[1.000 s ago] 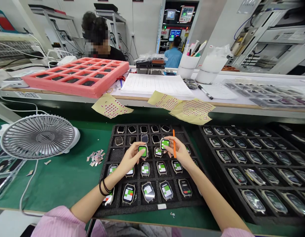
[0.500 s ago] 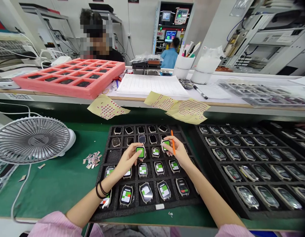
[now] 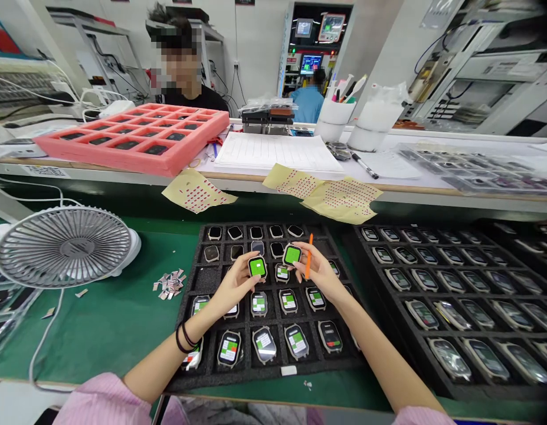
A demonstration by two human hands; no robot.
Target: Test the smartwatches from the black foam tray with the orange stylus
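My left hand (image 3: 240,280) grips a smartwatch body (image 3: 257,267) with a lit green screen, thumb near its lower edge. A second green-lit smartwatch body (image 3: 292,255) is pinched in my right hand (image 3: 317,268), which also keeps an orange stick (image 3: 308,256) between its fingers. Both hands hover over a black foam tray (image 3: 205,278) of strapless watch bodies. In its nearer rows the screens are lit green and white, such as one watch (image 3: 288,301); the far rows have dark screens. One watch (image 3: 330,337) at the near right shows a dark screen with red.
Another black foam tray (image 3: 390,307) of watches lies to the right. At left are a white fan (image 3: 74,248) and small loose pieces (image 3: 169,284). A pink foam tray (image 3: 167,162), papers and pen cups stand on the shelf; a person (image 3: 191,97) sits behind it.
The watch in my right hand has been raised and turned so its green screen faces me. My left hand's watch has tilted and lifted slightly. The view has shifted a little.
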